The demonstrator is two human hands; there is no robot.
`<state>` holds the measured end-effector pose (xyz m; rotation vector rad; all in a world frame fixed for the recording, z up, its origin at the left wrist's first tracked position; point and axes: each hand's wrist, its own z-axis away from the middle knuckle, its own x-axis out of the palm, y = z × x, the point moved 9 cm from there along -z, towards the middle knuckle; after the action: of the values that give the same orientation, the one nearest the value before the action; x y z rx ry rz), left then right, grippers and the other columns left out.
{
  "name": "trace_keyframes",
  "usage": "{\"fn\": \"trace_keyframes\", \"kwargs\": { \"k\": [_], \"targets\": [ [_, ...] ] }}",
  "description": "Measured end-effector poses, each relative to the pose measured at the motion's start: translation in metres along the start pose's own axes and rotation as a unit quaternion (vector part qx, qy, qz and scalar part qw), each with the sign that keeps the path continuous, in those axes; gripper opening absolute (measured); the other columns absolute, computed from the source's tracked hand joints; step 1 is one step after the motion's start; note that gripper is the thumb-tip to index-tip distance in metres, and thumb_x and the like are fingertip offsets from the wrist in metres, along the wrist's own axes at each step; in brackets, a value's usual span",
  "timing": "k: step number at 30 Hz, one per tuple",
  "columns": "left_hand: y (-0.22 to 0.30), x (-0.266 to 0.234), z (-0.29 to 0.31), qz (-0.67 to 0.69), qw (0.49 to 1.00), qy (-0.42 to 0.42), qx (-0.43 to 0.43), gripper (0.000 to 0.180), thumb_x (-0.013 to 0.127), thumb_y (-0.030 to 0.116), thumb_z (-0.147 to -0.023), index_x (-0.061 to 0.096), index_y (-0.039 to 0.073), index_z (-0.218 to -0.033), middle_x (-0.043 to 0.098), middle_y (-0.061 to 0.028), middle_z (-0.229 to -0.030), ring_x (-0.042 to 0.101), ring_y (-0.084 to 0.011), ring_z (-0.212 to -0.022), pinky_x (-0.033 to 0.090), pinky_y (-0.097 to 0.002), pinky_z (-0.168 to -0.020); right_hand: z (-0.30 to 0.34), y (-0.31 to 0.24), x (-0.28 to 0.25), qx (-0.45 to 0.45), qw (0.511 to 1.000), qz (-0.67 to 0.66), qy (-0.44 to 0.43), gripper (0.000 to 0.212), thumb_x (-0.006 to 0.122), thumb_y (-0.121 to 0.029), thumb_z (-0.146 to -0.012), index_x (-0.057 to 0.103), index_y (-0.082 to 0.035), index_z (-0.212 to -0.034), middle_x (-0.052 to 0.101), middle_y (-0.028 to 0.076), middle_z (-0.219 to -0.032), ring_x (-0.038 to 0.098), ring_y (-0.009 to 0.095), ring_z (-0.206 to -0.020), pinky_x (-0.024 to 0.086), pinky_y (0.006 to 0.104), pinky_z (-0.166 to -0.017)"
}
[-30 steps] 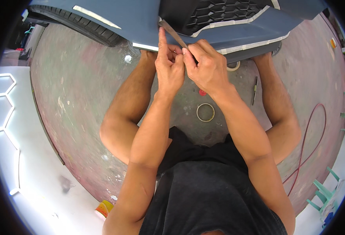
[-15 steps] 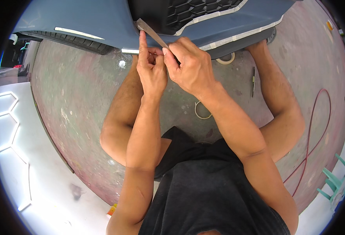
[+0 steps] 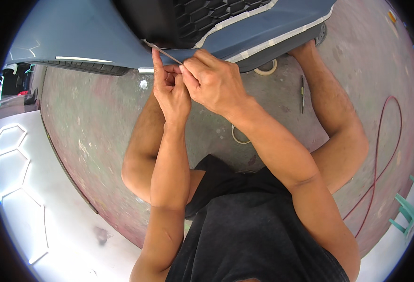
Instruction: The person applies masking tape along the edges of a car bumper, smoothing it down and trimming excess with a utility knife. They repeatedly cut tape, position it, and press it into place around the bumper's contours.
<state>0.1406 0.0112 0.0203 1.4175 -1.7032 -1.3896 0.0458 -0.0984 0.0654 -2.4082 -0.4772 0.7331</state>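
Over the stained floor (image 3: 89,113), just below the blue bumper (image 3: 87,33), the left hand (image 3: 171,96) extends an index finger (others curled) against a thin blade (image 3: 169,56) at the bumper's edge. The right hand (image 3: 218,84) grips it, apparently working that edge; the next move needs steady guidance.

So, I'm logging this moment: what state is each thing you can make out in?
Left hand: index finger extended at the blade, others curled
Right hand: closed on the blade
Thin blade: held, slanting
Blue bumper: partly masked
Pale tape strips: stuck on
Thick pale ring: flat on floor
Thin pale ring: partly hidden
Slim tool: on floor
Red hose: looped
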Motion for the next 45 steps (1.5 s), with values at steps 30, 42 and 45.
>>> {"fn": "trace_keyframes", "kwargs": {
  "k": [30, 42, 45],
  "targets": [
    [-0.004, 0.0, 0.002, -0.018, 0.999, -0.029, -0.009, 0.08, 0.07, 0.001, -0.099, 0.026, 0.004, -0.167, 0.064, -0.0056, -0.128, 0.063, -0.0141, -0.11, 0.051, -0.0298, -0.098, 0.0, 0.0, 0.001, 0.039, 0.997, -0.065, -0.009, 0.015, 0.075, -0.01, -0.083, 0.066, -0.006, -0.095, 0.062, 0.005, -0.086, 0.071, 0.022, -0.071, 0.057, 0.0365, -0.055],
    [-0.021, -0.011, 0.005, -0.002, 1.0, -0.03, 0.001, 0.078, 0.06, -0.004, -0.094, 0.029, 0.003, -0.166, 0.063, -0.0036, -0.1, 0.06, -0.0111, -0.088, 0.051, -0.0258, -0.08, 0.015, -0.012, -0.02, 0.048, 0.997, -0.061, -0.021, 0.012, 0.076, -0.003, -0.084, 0.07, -0.004, -0.094, 0.064, 0.004, -0.083, 0.066, 0.021, -0.064, 0.053, 0.0329, -0.052],
    [-0.01, -0.003, 0.005, -0.04, 0.998, -0.034, 0.017, 0.081, 0.07, 0.006, -0.097, 0.029, 0.003, -0.167, 0.062, -0.0022, -0.098, 0.06, -0.0105, -0.088, 0.051, -0.0253, -0.079, 0.01, -0.006, -0.014, 0.052, 0.997, -0.061, -0.008, 0.009, 0.076, -0.003, -0.085, 0.07, -0.003, -0.092, 0.064, 0.004, -0.083, 0.067, 0.021, -0.064, 0.053, 0.0332, -0.051]
  ]
}}
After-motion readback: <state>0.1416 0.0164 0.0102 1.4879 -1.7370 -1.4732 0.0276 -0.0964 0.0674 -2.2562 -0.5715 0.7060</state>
